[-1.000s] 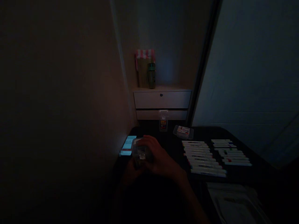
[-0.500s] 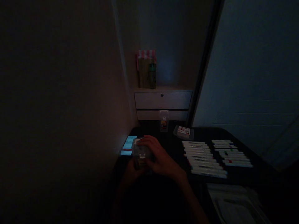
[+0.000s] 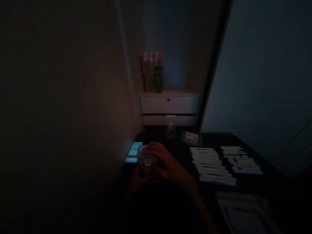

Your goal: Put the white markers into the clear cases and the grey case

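Note:
Between my hands is a clear plastic container with a lid, standing near the table's left side. My left hand is wrapped round its lower part, though deep shadow hides most of the fingers. From the right, my right hand grips the lidded top, its fingers lying over the lid and the thumb lower on the side. Just behind the container lies a bright phone-like screen. What the container holds is too dark to make out.
Rows of white markers and more markers lie on the dark table to the right. A clear upright case and a flat plastic box stand behind. Drawers rise beyond; a bottle stands on top. Walls flank both sides.
Both hands stay on the container with almost no movement. The whole view has shifted very slightly; the other things lie where they were.

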Demonstrator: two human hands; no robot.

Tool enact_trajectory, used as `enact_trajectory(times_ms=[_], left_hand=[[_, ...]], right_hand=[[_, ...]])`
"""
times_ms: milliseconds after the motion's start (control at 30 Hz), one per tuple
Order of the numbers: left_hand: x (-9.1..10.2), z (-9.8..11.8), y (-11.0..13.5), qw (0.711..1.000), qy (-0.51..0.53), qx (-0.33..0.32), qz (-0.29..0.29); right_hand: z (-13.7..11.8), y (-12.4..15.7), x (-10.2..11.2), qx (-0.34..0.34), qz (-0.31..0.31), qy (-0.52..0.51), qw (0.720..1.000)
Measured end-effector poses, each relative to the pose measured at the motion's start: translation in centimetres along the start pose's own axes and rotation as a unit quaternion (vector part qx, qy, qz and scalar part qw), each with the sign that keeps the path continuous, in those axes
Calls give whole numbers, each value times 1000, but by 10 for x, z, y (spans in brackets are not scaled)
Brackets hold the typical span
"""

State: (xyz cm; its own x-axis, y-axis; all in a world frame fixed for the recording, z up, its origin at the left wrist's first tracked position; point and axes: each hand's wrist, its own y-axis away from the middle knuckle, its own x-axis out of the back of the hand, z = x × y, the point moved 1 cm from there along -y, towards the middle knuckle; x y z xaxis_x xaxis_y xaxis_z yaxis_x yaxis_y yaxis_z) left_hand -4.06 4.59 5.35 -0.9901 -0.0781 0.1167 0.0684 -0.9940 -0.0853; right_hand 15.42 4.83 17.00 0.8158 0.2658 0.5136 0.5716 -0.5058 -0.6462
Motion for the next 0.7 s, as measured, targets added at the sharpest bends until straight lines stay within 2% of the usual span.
enact_trajectory(times_ms=[200,467,700], left_hand=[[0,0,-2,1000,-5,5,11],[-1,3,0,1000,23,-4,-3],[1,1,1,1000,-18,11,22]], right_hand=[[-2,0,-2,-9,5,12,1000],[2,-1,-1,-1,3,3,1000],[1,-2,-2,-12,24,-8,1000]])
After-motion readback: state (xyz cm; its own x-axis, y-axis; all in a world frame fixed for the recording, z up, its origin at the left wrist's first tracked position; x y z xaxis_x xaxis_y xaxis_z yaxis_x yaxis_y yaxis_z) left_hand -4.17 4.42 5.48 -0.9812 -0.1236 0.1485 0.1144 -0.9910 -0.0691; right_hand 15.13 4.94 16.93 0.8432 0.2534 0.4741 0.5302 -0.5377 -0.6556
